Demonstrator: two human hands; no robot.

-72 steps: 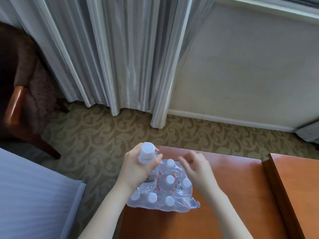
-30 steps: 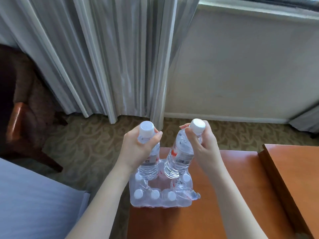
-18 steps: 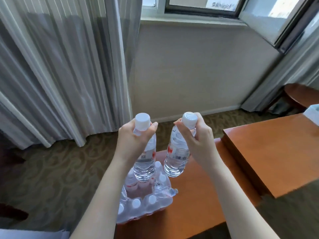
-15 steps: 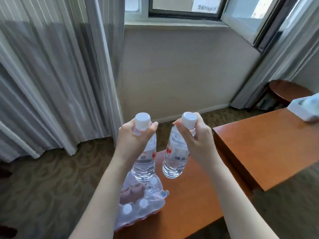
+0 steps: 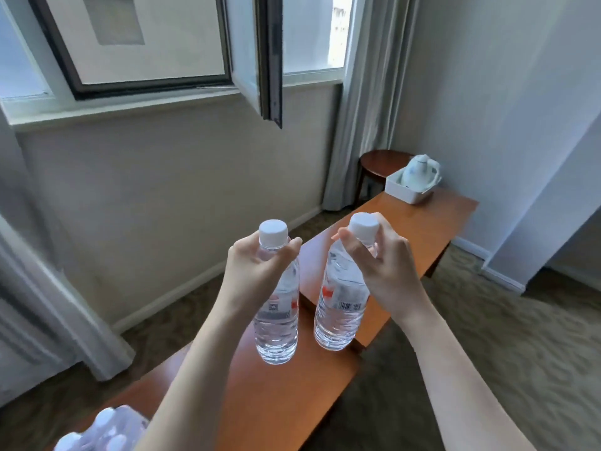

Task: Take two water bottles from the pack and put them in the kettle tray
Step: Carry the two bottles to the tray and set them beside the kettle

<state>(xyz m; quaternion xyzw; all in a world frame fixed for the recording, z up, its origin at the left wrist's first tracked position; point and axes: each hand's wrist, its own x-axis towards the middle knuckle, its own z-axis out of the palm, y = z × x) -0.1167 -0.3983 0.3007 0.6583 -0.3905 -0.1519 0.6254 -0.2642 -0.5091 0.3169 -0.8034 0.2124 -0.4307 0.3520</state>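
My left hand (image 5: 257,268) grips the neck of a clear water bottle (image 5: 276,330) with a white cap, held upright in the air. Beside it, my right hand (image 5: 380,265) holds a second water bottle (image 5: 340,314) the same way. The shrink-wrapped pack (image 5: 100,431) of bottles lies at the bottom left on the low wooden table (image 5: 260,402). Far off at the right, a white kettle tray (image 5: 406,192) with a white kettle (image 5: 419,170) in it sits on the end of a higher wooden desk (image 5: 422,222).
An open window sash (image 5: 270,60) juts into the room above the wall. Curtains hang at the left and beside the window (image 5: 364,109). A round dark side table (image 5: 380,162) stands behind the tray. Patterned carpet (image 5: 520,336) covers the floor to the right.
The view has swung to the right: the pack has slid to the bottom left corner and the kettle tray has come into sight. Both hands keep holding their bottles upright.
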